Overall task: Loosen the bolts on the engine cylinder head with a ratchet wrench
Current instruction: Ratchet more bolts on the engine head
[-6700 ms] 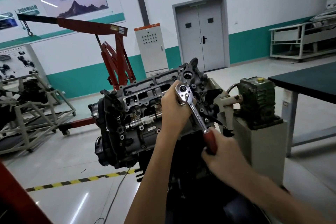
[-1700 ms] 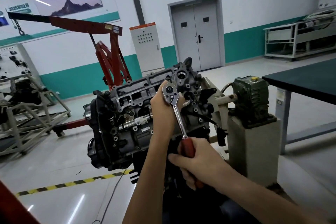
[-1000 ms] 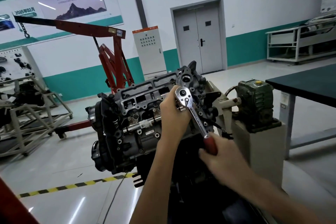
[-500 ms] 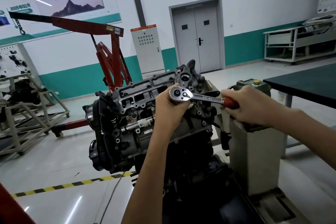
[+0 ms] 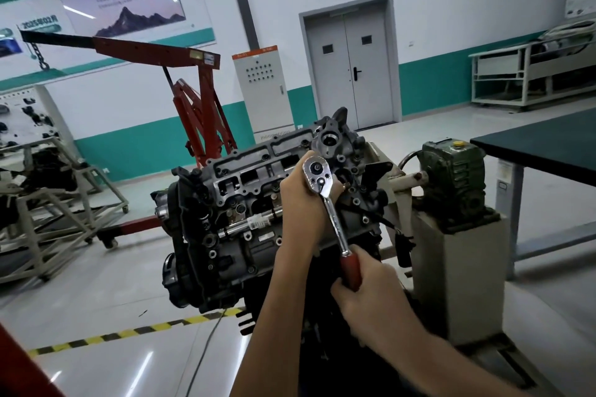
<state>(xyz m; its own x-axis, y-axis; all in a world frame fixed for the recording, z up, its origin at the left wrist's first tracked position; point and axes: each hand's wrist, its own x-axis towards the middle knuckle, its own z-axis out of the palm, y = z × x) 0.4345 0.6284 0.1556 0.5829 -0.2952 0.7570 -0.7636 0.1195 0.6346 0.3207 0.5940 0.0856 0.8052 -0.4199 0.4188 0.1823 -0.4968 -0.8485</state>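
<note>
Centrally in the head view, a ratchet wrench (image 5: 327, 200) sits on the engine cylinder head (image 5: 258, 196), handle slanting toward lower right. The left hand (image 5: 300, 200) curls behind its chrome head, fingers hidden. The right hand (image 5: 371, 287) grips its red handle.

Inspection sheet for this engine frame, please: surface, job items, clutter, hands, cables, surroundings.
Surface: glossy floor, yellow-black tape line crossing it.
Job's things: cylinder head tilted toward the camera; ratchet wrench head seated at its right end, handle pointing down.
Clutter: one small dark speck on the floor.
Grippers: left hand holds the wrench head; right hand grips the red handle, fingers wrapped round it.
Cables: one lead trails over the floor under the engine.
Surroundings: red hoist, grey cabinet, double door, green gearbox, dark table.
</note>
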